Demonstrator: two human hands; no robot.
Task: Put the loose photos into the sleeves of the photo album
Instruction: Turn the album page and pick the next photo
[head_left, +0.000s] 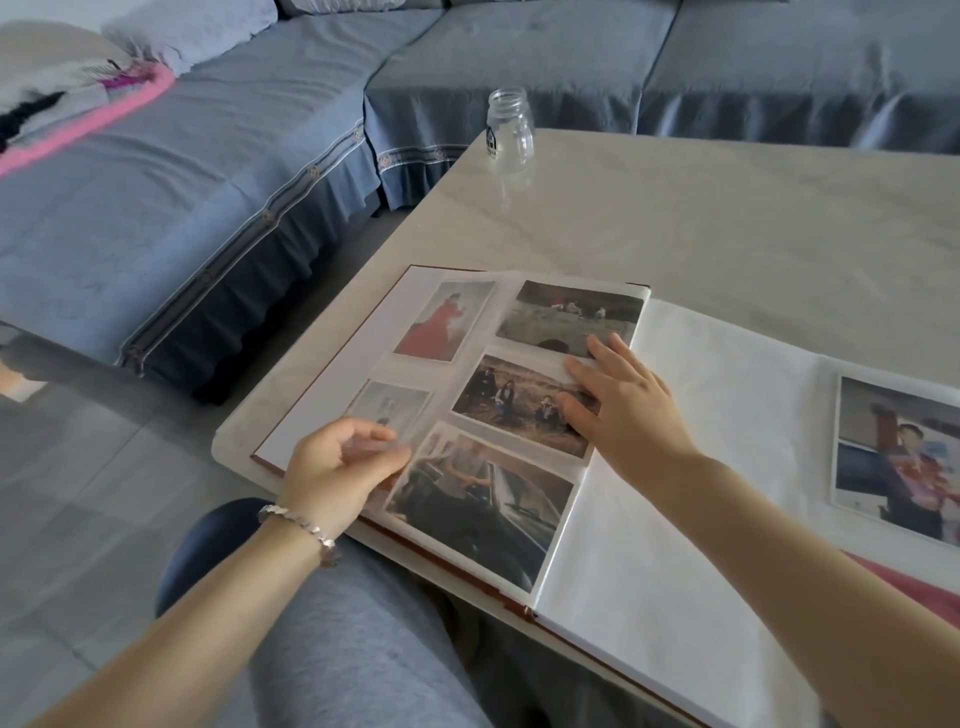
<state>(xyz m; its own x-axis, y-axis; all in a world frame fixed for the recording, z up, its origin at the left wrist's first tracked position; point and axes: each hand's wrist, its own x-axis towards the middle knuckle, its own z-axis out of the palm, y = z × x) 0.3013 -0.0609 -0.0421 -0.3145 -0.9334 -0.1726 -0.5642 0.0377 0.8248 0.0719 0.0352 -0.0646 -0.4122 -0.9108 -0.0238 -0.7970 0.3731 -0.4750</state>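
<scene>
Album (332, 374) film (441, 374), thin and floppy, is pinched at its near corner by left hand (332, 467); right hand (628, 405) is pressed flat, fingers straight.

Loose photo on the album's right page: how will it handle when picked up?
The loose photo lies flat on the blank page, so its edges are probably hard to catch. It looks thin: likely light and bendy. Pushed, it may slide on the smooth paper.
</scene>
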